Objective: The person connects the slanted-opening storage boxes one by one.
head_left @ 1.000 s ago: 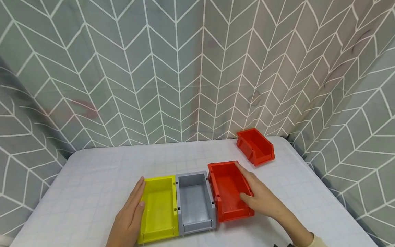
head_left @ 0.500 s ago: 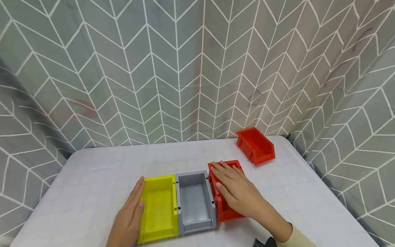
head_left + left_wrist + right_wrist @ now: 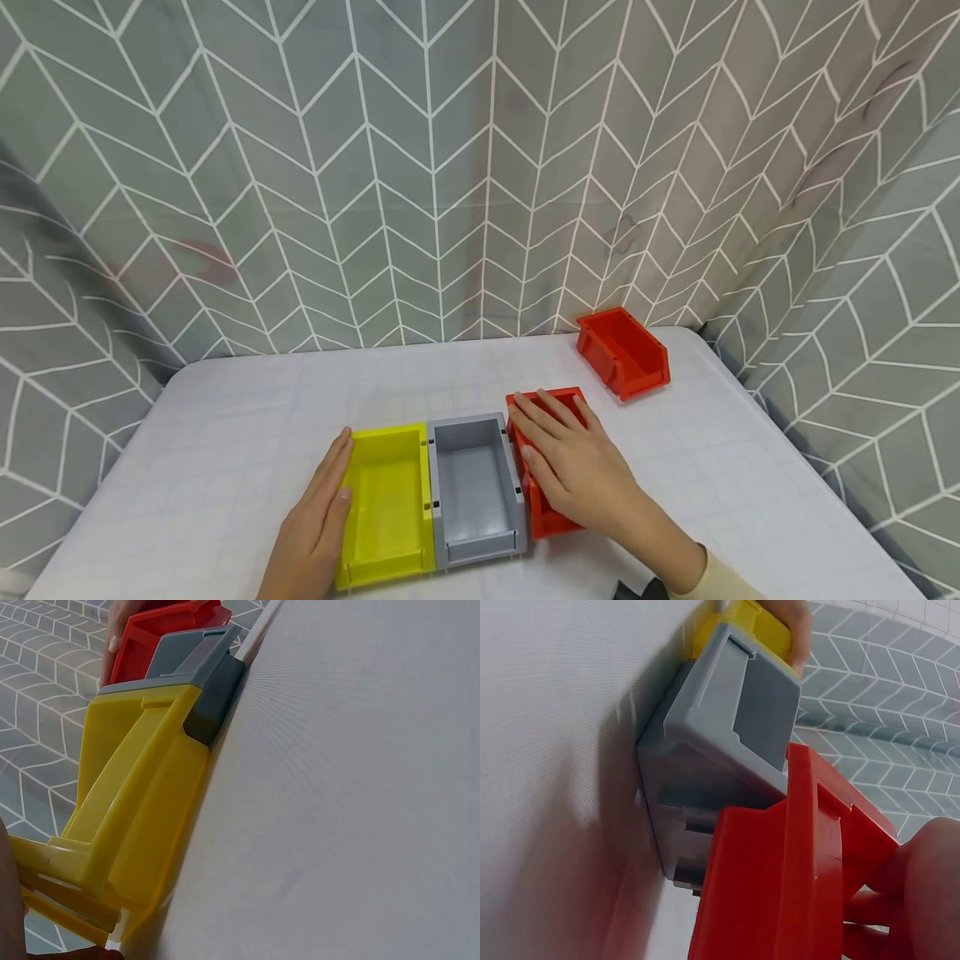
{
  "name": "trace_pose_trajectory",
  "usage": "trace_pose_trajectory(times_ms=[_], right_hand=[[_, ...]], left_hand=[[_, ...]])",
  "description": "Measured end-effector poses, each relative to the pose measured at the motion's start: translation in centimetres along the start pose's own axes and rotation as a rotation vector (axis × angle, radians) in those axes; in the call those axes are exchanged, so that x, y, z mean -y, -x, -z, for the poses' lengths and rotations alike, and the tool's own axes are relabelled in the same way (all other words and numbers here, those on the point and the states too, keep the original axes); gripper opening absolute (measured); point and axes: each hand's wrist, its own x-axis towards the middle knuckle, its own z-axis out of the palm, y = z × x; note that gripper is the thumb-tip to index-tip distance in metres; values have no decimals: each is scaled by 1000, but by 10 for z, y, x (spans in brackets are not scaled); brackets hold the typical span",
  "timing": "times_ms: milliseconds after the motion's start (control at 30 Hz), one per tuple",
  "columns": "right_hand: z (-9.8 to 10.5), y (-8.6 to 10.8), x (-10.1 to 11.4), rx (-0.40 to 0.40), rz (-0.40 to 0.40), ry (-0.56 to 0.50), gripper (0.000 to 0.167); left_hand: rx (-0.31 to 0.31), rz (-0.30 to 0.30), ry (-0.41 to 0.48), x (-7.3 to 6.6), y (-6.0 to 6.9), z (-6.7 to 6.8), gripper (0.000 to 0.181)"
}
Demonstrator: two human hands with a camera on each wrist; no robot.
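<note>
In the head view a yellow bin point(image 3: 386, 507), a grey bin point(image 3: 474, 492) and a red bin point(image 3: 553, 523) stand in a row. The left hand point(image 3: 313, 521) lies with straight fingers along the yellow bin's left side. Over the red bin the right hand point(image 3: 576, 467) is spread, fingertips at its far left part, palm hiding much of the inside. In the right wrist view the red bin point(image 3: 765, 885) sits against the grey bin point(image 3: 697, 780) at a slight angle. The left wrist view shows the yellow bin point(image 3: 142, 802) touching the grey bin point(image 3: 214, 690).
A second red bin point(image 3: 624, 354) stands apart at the table's back right. The white-covered table point(image 3: 247, 433) ends at a patterned curtain point(image 3: 405, 183) behind and at both sides. A dark object point(image 3: 641, 590) shows beside the right sleeve at the bottom edge.
The right hand has moved left from the red bin's right side to lie over it, fingers now spread. The left hand and the bins look nearly unmoved.
</note>
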Motion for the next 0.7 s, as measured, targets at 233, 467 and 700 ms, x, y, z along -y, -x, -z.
trace_pose_trajectory(times_ms=[233,467,700], right_hand=[[-3,1,2,-6,-12,26,56],[-4,2,5,1,-16,61,55],[-6,2,4,-13,-9,76,55]], left_hand=[[6,8,2,0,0,-1,56],[-5,1,3,-1,1,-2,56],[-8,-4,8,-2,0,-2,56]])
